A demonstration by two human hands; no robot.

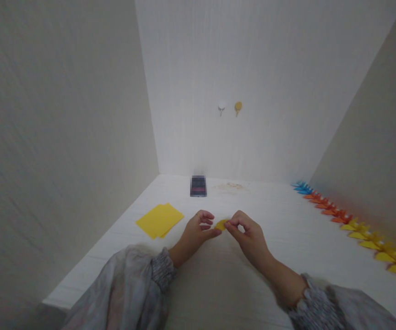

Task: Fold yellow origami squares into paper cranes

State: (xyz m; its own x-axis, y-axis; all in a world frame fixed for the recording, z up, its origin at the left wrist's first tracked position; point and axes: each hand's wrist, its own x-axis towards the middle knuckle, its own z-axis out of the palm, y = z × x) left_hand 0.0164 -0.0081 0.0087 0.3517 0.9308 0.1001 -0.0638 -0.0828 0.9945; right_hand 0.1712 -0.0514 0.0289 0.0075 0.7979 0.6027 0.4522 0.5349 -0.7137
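Head view: pinched in the fingertips of the right hand [249,231], a small folded yellow paper [221,224] — partly covered, its folds too blurred to make out. At its near edge, the thumb of the left hand [198,230], other fingers loosely curled; impossible to tell whether gripping. Left of the fingers, overlapping yellow sheets [160,221]. Beyond the fingers, a dark object [198,186], pixelated past recognising. Well to their right, a row of paper figures [386,256] in blue, orange, yellow — cut off at the frame's edge.
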